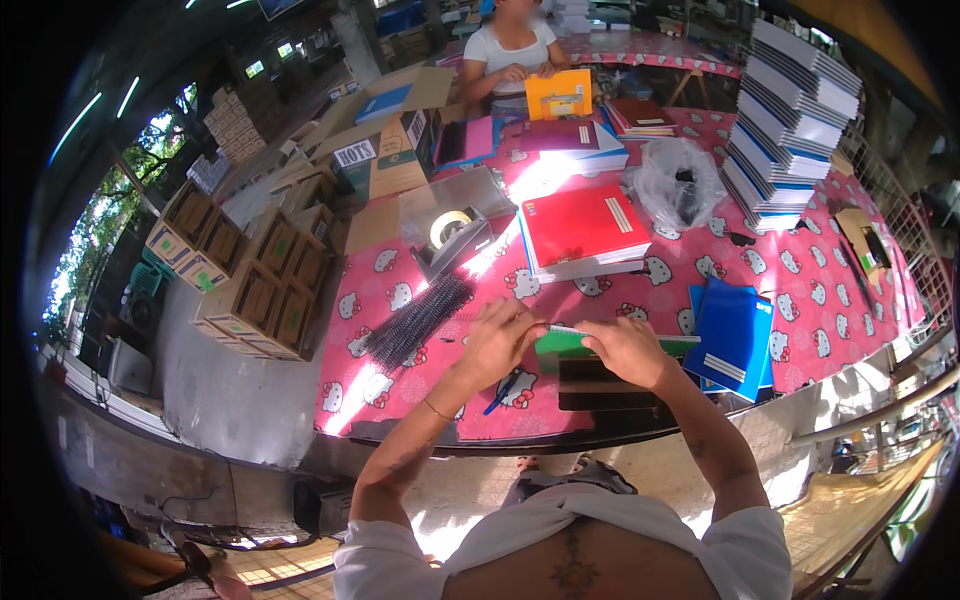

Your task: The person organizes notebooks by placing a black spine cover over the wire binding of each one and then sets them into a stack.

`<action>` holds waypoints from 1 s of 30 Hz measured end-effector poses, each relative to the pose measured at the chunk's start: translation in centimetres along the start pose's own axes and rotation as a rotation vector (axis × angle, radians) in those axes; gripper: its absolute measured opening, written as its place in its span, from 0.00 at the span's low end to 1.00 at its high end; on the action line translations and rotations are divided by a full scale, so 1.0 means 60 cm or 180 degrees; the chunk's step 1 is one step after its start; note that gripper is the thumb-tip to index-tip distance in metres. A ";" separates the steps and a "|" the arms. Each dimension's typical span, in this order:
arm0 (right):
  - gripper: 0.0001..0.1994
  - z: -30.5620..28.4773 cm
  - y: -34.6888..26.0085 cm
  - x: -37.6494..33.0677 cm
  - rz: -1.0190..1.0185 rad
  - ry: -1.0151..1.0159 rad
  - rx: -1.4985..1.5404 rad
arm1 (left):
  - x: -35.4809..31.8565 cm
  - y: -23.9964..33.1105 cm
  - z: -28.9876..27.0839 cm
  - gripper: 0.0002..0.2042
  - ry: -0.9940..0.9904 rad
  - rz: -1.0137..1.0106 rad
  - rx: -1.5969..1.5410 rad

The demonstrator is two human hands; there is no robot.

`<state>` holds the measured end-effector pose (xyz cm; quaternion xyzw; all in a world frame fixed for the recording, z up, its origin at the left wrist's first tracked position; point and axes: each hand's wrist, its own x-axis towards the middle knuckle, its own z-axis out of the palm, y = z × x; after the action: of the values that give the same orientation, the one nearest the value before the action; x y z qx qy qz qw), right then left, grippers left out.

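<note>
A green notebook (565,346) is held on edge near the front of the table, between my two hands. At its left end, the fingers of my left hand (497,342) are closed around the corner. My right hand (630,351) grips its upper edge, with the thumb toward the left hand. Just below the notebook lies a dark brown flat board (600,390). A blue pen (501,393) rests beside my left wrist. Black spiral binding coils (420,320) are bunched on the cloth left of my left hand. Blue notebooks (735,338) lie fanned to the right of my right hand.
Red notebooks (585,228) are stacked ahead of my hands, beside a tape roll (449,229) in a grey holder. A clear plastic bag (678,185) and a tall notebook stack (785,130) stand farther right. Across the table, a person (510,55) holds a yellow notebook (558,94).
</note>
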<state>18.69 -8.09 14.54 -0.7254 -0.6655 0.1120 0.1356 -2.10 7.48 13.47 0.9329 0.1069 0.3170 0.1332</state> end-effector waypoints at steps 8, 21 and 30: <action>0.14 0.006 0.032 -0.005 -0.0107 0.0390 0.0070 | 0.006 -0.010 0.026 0.17 -0.0566 -0.0263 0.0106; 0.13 0.027 0.058 0.004 -0.0244 0.0782 -0.0085 | 0.006 -0.006 0.065 0.25 0.0182 -0.0940 0.0623; 0.14 -0.016 0.047 -0.016 -0.0368 0.0548 -0.0138 | 0.014 -0.008 0.029 0.08 -0.0113 -0.0408 -0.0048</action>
<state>21.56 -9.30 14.45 -0.6955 -0.6943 0.0269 0.1827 -0.42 7.84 12.44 0.9286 0.1617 0.2920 0.1622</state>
